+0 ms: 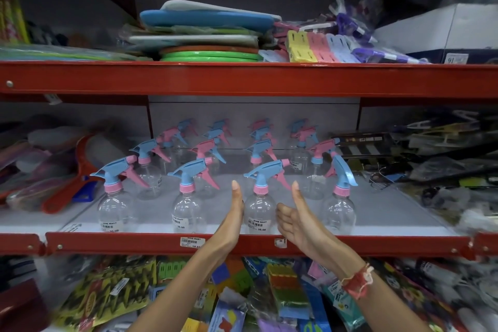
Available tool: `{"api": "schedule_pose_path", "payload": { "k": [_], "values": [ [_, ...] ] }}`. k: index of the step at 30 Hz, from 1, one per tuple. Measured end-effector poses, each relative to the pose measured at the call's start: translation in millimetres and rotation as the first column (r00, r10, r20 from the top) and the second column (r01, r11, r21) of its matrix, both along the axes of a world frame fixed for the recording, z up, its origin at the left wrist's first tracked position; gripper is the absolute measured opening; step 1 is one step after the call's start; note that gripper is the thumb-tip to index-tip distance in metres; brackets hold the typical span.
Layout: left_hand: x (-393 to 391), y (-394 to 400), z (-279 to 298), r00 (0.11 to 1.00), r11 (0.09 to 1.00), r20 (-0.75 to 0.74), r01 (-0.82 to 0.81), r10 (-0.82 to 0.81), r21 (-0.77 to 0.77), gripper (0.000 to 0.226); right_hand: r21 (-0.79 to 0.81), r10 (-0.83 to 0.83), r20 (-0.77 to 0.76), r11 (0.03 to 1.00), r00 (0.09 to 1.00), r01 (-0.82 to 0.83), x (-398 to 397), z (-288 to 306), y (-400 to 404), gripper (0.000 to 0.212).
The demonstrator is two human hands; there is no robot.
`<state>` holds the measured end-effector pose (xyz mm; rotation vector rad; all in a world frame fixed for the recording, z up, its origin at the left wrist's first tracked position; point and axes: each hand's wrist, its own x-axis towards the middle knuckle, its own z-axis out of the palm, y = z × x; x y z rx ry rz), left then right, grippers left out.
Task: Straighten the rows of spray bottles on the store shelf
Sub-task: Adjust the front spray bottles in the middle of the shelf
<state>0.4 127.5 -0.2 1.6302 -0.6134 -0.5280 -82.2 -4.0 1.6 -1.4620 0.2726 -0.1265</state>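
Clear spray bottles with blue and pink trigger heads stand in several rows on the white middle shelf (pixel 382 213). The third front bottle (pixel 259 207) stands between my two hands. My left hand (pixel 234 214) is flat against its left side, fingers straight up. My right hand (pixel 296 217) is open just to its right, palm facing the bottle, not clearly touching it. Front bottles also stand at the left (pixel 112 206), centre-left (pixel 187 210) and right (pixel 340 210). The right one's trigger head is turned a different way from the others. The back rows are partly hidden by the front ones.
A red shelf rail (pixel 134 244) with a price tag (pixel 192 242) runs along the front edge. Packaged goods crowd both sides of the bottles and the shelf below. A red upper shelf (pixel 242 79) carrying stacked boards and clothes pegs hangs overhead.
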Motion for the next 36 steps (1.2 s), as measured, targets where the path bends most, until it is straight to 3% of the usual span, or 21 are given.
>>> {"api": "schedule_pose_path", "payload": {
  "k": [4, 8, 11, 15, 17, 19, 22, 24, 28, 36],
  "values": [
    [-6, 5, -7, 0.981, 0.983, 0.074, -0.176, 0.179, -0.043, 0.093, -0.079, -0.017, 0.039, 0.997, 0.999, 0.020, -9, -6, -6, 0.098],
    [-23, 8, -12, 0.880, 0.893, 0.227, -0.352, 0.418, -0.279, 0.052, -0.206, -0.134, 0.241, 0.961, 0.961, 0.185, -32, -11, -18, 0.078],
    [-41, -5, -6, 0.843, 0.846, 0.244, -0.372, 0.480, -0.381, 0.037, -0.077, -0.356, 0.412, 0.904, 0.839, 0.421, -51, -9, -36, 0.065],
    [-60, -31, -4, 0.926, 0.916, 0.206, -0.241, 0.316, -0.321, 0.037, 0.081, -0.646, 0.468, 0.711, 0.603, 0.699, -66, -11, -73, 0.057],
    [-69, -47, -5, 0.978, 0.967, 0.150, -0.108, 0.145, -0.233, 0.044, 0.078, -0.694, 0.444, 0.661, 0.568, 0.746, -62, -13, -96, 0.052],
    [-80, -63, -2, 0.997, 0.991, 0.076, 0.000, 0.010, -0.133, 0.060, 0.054, -0.652, 0.366, 0.727, 0.664, 0.684, -54, -12, -119, 0.055],
    [-91, -83, 7, 0.989, 0.993, -0.095, 0.104, -0.110, -0.062, 0.088, 0.068, -0.438, 0.182, 0.899, 0.880, 0.433, -44, -4, -137, 0.081],
    [-94, -92, 10, 0.977, 0.988, -0.152, 0.147, -0.151, -0.043, 0.103, 0.046, -0.294, 0.091, 0.956, 0.952, 0.291, -43, 1, -138, 0.095],
    [-90, -105, 9, 0.978, 0.989, -0.146, 0.141, -0.147, -0.047, 0.097, -0.010, -0.116, 0.002, 0.993, 0.993, 0.116, -45, 7, -137, 0.104],
    [-73, -114, 9, 0.984, 0.985, -0.075, 0.167, -0.164, 0.032, 0.105, -0.111, -0.047, -0.033, 0.993, 0.998, 0.043, -69, 15, -124, 0.097]
  ]
}}
